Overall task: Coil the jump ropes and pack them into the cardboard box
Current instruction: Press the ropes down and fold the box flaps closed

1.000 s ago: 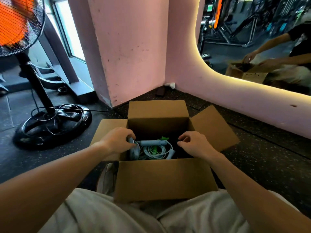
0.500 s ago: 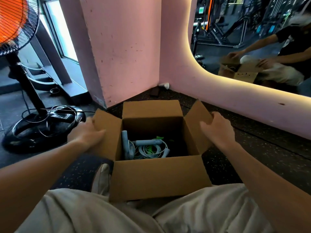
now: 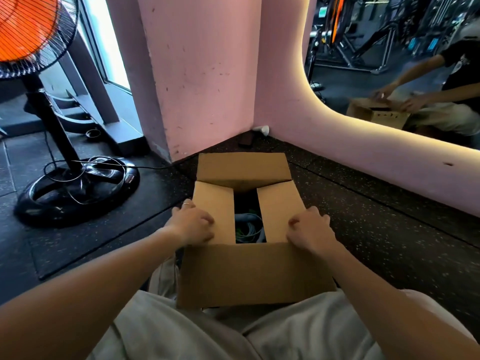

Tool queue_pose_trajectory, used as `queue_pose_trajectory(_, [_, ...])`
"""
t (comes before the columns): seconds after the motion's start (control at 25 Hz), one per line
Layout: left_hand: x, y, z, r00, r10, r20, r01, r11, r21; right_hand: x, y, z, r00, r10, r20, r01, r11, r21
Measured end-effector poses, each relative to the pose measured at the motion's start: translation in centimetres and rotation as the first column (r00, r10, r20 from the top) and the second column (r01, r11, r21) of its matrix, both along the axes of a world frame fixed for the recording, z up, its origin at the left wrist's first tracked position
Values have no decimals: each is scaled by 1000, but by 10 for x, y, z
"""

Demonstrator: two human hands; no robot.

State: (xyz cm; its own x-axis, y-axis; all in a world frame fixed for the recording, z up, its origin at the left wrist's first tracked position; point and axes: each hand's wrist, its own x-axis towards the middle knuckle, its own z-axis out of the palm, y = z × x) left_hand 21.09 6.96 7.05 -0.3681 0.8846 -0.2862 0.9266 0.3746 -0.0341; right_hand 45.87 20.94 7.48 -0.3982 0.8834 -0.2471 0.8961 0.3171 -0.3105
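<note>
The left hand (image 3: 193,226) is pressing its fingers down on the left side flap (image 3: 215,211) of the cardboard box (image 3: 249,274), and the right hand (image 3: 310,229) is pressing likewise on the right side flap (image 3: 279,211), neither clamped round anything. Through the gap between the two flaps the coiled jump ropes (image 3: 248,228) are showing, lying inside the box, which is sitting on the dark speckled floor (image 3: 376,229) near the pink wall's (image 3: 202,74) corner. No writing on the box is readable; a pedestal fan (image 3: 52,100) is standing at the floor's left edge.
</note>
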Motion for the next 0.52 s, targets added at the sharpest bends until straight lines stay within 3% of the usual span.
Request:
queue_pose_trajectory(0.08, [-7, -5, -5, 952, 229, 202, -245, 968, 59, 5, 3, -6, 1000, -2, -24, 2, 1000, 5])
queue_pose_trajectory(0.16, [-10, -9, 0, 857, 353, 375, -387, 922, 15, 6, 8, -12, 997, -75, -33, 73, 996, -52])
queue_pose_trajectory(0.28, [0, -17, 4, 589, 536, 605, -566, 808, -165, 8, 8, -13, 978, -206, 2, 202, 957, -208])
queue_pose_trajectory(0.32, [3, -17, 4, 564, 546, 620, -579, 796, -174, 9, 8, -10, 977, -210, 25, 211, 951, -225])
queue_pose_trajectory(0.44, [2, -10, 8, 643, 512, 570, -537, 831, -141, 7, 19, 8, 982, -170, 87, 185, 958, -217])
queue_pose_trajectory(0.52, [-1, -7, 20, 582, 526, 620, -558, 813, -165, 8, 24, 28, 979, -200, 27, 199, 931, -307])
